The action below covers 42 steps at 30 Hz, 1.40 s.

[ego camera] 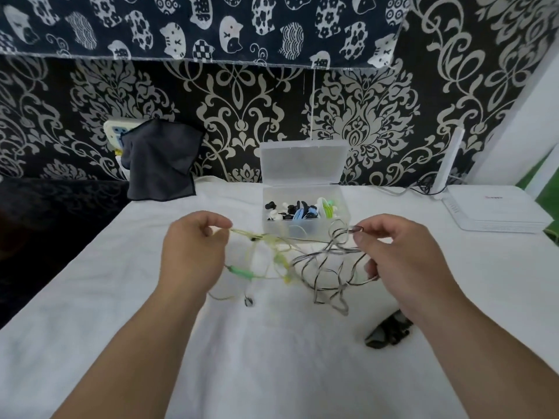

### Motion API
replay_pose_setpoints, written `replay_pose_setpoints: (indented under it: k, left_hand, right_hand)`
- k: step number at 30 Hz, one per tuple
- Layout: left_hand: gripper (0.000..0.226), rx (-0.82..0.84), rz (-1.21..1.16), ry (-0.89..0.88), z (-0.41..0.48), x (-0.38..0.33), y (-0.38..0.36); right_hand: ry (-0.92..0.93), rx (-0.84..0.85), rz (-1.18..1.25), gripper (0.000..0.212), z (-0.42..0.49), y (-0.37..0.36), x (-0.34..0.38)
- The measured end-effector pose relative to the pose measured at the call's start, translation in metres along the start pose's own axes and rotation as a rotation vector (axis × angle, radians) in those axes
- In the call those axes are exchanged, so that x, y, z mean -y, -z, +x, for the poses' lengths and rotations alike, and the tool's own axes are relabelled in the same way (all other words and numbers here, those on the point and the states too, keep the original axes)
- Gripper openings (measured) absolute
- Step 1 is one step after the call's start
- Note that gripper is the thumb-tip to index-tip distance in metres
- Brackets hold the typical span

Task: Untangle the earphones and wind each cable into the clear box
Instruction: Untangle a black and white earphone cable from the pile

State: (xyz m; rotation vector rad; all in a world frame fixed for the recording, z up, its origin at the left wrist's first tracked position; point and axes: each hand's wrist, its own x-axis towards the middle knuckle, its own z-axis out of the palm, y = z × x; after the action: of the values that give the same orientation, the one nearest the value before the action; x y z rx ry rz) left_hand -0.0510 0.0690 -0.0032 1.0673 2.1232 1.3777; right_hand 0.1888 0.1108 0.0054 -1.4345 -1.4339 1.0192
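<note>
Two tangled earphone cables hang between my hands above the white table. My left hand (193, 252) pinches the pale yellow-green cable (257, 272) at its upper end. My right hand (402, 258) pinches the black-and-white striped cable (328, 269), whose loops droop onto the cloth. The two cables cross in the middle, in front of the clear box (305, 229). That box stands open with its lid up and holds several wound earphones in black, white, blue and green.
A small black object (388, 329) lies on the cloth under my right forearm. A white router (496, 211) with an upright antenna sits at the right edge. A dark cloth (161, 160) hangs at the back left over a socket.
</note>
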Motion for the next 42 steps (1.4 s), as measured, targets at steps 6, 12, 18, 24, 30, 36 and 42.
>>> replay_pose_setpoints:
  k: [6, 12, 18, 24, 30, 36, 42]
  left_hand:
    - [0.022, -0.145, 0.279, 0.111, 0.009, 0.012, 0.009]
    - [0.026, -0.248, 0.526, 0.045, 0.010, 0.010, 0.014]
    - [0.042, -0.185, 0.745, -0.028, -0.002, 0.005, 0.001]
    - [0.053, 0.346, 0.188, -0.452, -0.046, -0.028, -0.031]
    - [0.016, 0.479, -0.092, -0.300, -0.045, -0.027, -0.039]
    - [0.021, 0.421, -0.287, -0.081, -0.037, -0.024, -0.032]
    - [0.028, 0.313, -0.420, 0.021, -0.029, -0.022, -0.026]
  right_hand:
    - [-0.030, -0.011, 0.061, 0.006, 0.009, 0.021, 0.001]
    - [-0.141, 0.259, -0.426, 0.009, 0.004, 0.038, 0.004]
    - [-0.069, 0.095, -0.087, 0.031, 0.010, 0.032, 0.007]
    - [0.010, 0.416, 0.211, 0.035, -0.007, 0.005, 0.014]
    - [0.074, 0.353, 0.309, 0.035, -0.006, 0.009, 0.021]
    - [-0.048, 0.244, 0.383, 0.022, 0.005, 0.024, 0.015]
    - [-0.043, 0.155, 0.198, 0.026, 0.006, 0.029, 0.010]
